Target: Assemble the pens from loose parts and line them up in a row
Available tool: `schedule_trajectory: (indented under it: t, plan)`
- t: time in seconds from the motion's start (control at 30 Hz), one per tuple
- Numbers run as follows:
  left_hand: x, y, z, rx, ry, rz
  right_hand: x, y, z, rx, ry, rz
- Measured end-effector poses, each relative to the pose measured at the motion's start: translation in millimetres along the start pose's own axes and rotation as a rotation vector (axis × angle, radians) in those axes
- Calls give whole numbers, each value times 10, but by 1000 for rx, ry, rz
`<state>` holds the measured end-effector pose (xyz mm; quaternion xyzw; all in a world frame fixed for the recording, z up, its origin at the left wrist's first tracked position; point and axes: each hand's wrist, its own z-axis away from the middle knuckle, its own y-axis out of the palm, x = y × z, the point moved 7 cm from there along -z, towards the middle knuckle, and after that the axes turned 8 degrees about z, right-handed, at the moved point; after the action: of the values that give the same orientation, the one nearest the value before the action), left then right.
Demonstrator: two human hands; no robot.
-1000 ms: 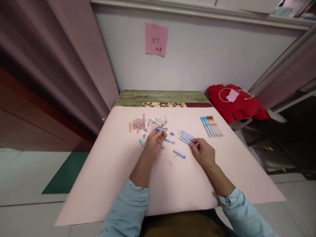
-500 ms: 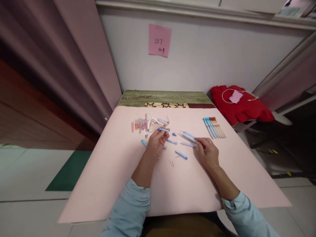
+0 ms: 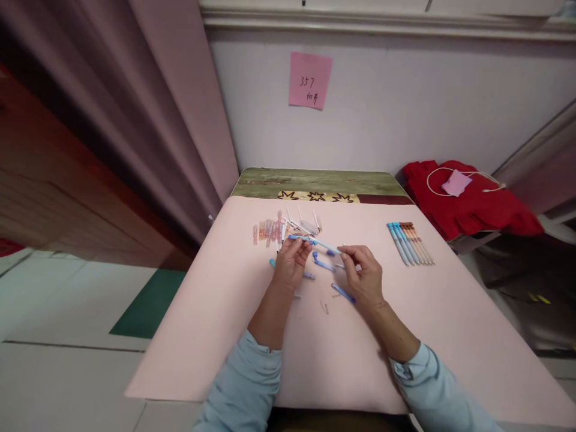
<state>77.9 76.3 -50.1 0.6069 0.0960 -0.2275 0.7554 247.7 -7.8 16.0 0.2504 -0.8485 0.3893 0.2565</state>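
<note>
My left hand (image 3: pixel 291 264) is closed around a short blue pen part (image 3: pixel 297 238) near the middle of the pink table cover (image 3: pixel 216 312). My right hand (image 3: pixel 365 276) pinches a pale blue pen barrel (image 3: pixel 327 246) whose tip reaches toward the left hand's part. Loose blue pen pieces (image 3: pixel 322 263) lie between and below the hands, one of them a blue piece (image 3: pixel 342 293) under my right wrist. A heap of pink caps and white refills (image 3: pixel 283 228) sits just beyond the left hand.
A row of assembled blue and orange pens (image 3: pixel 410 242) lies at the right of the cover. A red cloth with a white cable (image 3: pixel 468 201) rests on a seat to the right. A pink note (image 3: pixel 309 80) hangs on the wall; a curtain (image 3: pixel 148 108) hangs left.
My right hand lifted one pale blue barrel off the group of barrels and carried it left to meet the part in my left hand. The camera view shifted left.
</note>
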Motion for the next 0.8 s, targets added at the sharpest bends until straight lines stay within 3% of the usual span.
schedule_trajectory:
  t: [0.5, 0.8]
  plan:
    - [65, 54, 29, 80, 30, -200, -66, 2, 58, 15, -99, 128]
    - [108, 62, 50, 66, 28, -202, -81, 39, 103, 45, -16, 1]
